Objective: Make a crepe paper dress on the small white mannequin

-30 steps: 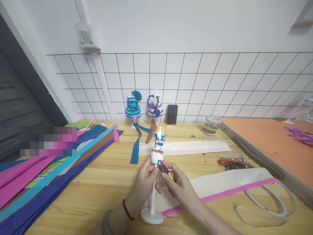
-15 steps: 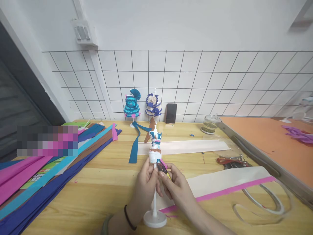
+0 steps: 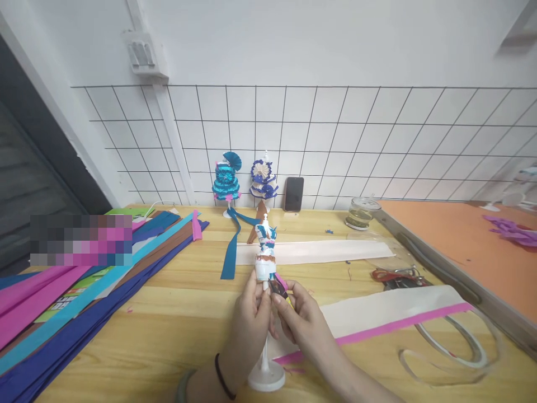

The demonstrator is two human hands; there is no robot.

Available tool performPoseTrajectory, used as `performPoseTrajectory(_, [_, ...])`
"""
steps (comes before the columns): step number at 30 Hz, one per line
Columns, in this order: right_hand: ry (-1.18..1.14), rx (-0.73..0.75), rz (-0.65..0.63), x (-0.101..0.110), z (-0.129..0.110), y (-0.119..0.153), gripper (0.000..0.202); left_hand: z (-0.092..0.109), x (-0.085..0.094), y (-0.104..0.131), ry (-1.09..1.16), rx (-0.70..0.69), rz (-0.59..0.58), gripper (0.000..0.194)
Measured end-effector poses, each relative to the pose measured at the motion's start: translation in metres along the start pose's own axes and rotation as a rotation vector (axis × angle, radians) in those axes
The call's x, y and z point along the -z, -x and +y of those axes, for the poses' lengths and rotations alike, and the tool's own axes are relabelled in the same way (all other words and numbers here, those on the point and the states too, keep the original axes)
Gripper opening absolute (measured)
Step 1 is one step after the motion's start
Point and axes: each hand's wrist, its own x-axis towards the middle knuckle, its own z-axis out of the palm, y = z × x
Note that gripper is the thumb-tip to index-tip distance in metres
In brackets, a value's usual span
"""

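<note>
A small white mannequin (image 3: 265,268) with teal, brown and pink scraps on its torso stands upright on a round base. My left hand (image 3: 253,310) is closed around its stand just below the torso. In my right hand (image 3: 300,313), pinched between thumb and fingers, is a small dark tool with a yellow part (image 3: 278,289), its tip at the torso's lower edge. A bit of pink paper (image 3: 281,280) shows beside the tool. Below the right hand, a cream strip with a pink edge (image 3: 390,310) runs off to the right.
Coloured paper strips (image 3: 100,302) lie at the left. Behind stand a teal dressed mannequin (image 3: 226,179), a blue and cream one (image 3: 263,180) and a phone (image 3: 293,194). A cream strip (image 3: 319,252), glass jar (image 3: 361,213), scissors (image 3: 398,277) and tape loops (image 3: 457,341) are also on the table.
The mannequin's base has shifted slightly and its top leans a touch further left. Both hands keep nearly the same place and hold.
</note>
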Motion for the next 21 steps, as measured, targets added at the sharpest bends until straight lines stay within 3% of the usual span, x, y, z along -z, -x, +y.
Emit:
performPoseTrajectory(3, [0.222, 0.111, 0.015, 0.004, -0.001, 0.002, 0.031, 0.001, -0.002, 0.001, 0.014, 0.003, -0.023, 0.04])
performPoseTrajectory(5, [0.24, 0.114, 0.007, 0.005, -0.002, 0.003, 0.03, 0.001, -0.002, 0.001, 0.013, 0.002, -0.019, 0.039])
performPoseTrajectory(10, [-0.142, -0.068, -0.064, 0.001, 0.002, -0.003, 0.038, -0.004, 0.0, 0.0, 0.008, -0.041, 0.029, 0.038])
performPoseTrajectory(13, [-0.204, -0.114, -0.087, 0.001, 0.004, -0.005, 0.039, -0.005, 0.0, 0.0, 0.006, -0.05, 0.033, 0.038])
performPoseTrajectory(21, [0.53, 0.208, 0.065, 0.018, 0.002, 0.0, 0.023, 0.004, -0.001, 0.003, -0.047, -0.015, -0.009, 0.041])
